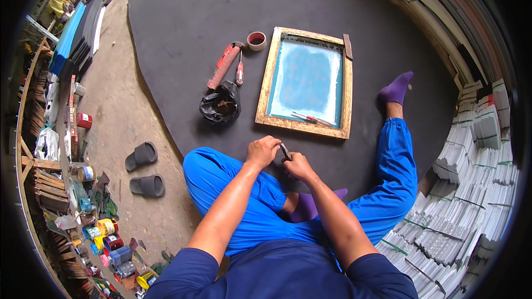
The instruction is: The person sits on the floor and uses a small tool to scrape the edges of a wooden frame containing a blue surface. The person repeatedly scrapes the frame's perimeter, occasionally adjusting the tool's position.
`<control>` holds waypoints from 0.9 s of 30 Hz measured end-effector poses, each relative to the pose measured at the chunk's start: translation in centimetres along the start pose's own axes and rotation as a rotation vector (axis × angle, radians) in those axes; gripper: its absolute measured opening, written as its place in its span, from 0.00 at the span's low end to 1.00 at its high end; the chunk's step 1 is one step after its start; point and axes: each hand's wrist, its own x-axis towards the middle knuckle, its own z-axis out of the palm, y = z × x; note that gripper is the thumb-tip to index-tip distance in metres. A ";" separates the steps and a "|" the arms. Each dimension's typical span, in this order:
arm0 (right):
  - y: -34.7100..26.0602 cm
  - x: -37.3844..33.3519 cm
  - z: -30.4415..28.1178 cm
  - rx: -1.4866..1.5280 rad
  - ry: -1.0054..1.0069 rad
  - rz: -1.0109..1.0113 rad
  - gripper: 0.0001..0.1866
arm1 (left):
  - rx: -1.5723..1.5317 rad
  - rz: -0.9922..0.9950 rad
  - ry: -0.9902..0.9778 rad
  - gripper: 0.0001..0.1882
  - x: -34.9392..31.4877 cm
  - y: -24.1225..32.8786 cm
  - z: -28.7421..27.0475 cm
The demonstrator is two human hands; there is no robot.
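The person is sitting cross-legged on the dark floor mat (183,16), and both hands are meeting just above the knees. The left hand (262,150) is curling its fingers in toward the middle, and the right hand (299,166) is closing around the lower end of a small dark slender tool (285,151) that is poking up between the two. Its long axis is running up and slightly left, away from the body, with the tip sitting right against the left fingers. So both hands are touching it, the right clenched on the handle end, the left pinching near the tip; what exactly is at the tip is too small to tell.

Straight ahead, well apart from the hands, the wooden-framed screen with blue mesh (306,80) is lying flat, a red-handled screwdriver (312,118) resting on its near edge. To its left are sitting a black plastic bag (220,104), a red roller (224,65) and a roll of tape (256,40).
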 end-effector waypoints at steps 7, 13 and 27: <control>1.3 0.8 0.0 0.148 -0.217 0.089 0.13 | 0.049 -0.059 -0.036 0.06 -0.3 -0.7 0.1; 0.5 -0.6 -0.9 0.465 -0.433 0.264 0.23 | 0.067 -0.225 -0.065 0.07 -0.3 -0.7 -0.3; -2.0 3.5 -8.2 0.093 -0.032 0.226 0.14 | 0.188 -0.459 -0.416 0.19 0.3 -0.1 -1.9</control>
